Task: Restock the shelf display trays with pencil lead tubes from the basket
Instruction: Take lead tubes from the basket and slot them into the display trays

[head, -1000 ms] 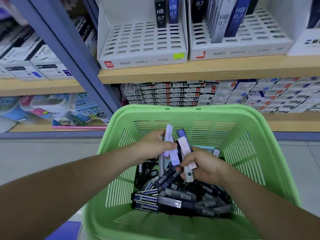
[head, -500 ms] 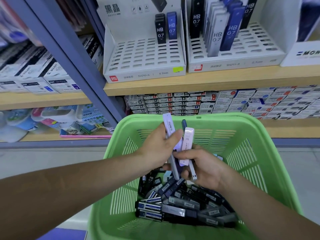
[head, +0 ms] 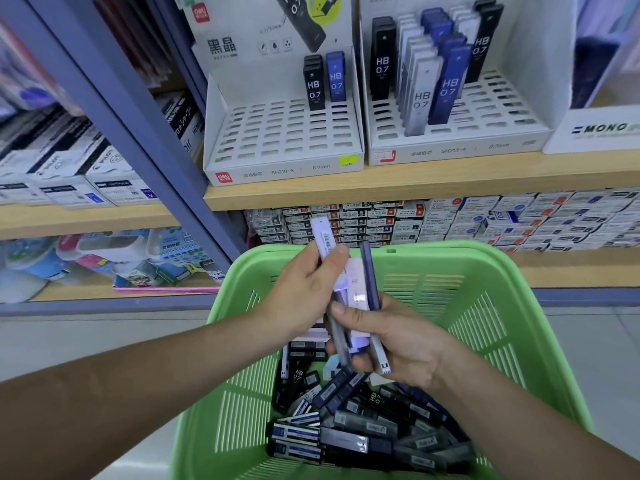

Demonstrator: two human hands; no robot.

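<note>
Left hand (head: pixel 304 292), right hand (head: pixel 398 344) gripping lead tubes (head: pixel 358 296) above basket (head: pixel 485 306)

Both forearms come in bare, no sleeves reaching the wrists. The left hand (head: pixel 304 292) wears no glove, ring or watch, and the right hand (head: pixel 398 341) is just as plain, nails short.

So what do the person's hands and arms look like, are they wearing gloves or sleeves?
No gloves and no sleeves in view: both forearms are bare as far as the picture's edge. The left hand and right hand show no rings, watch or wristband on the sides facing the camera. The nails look short and unpainted.
</note>
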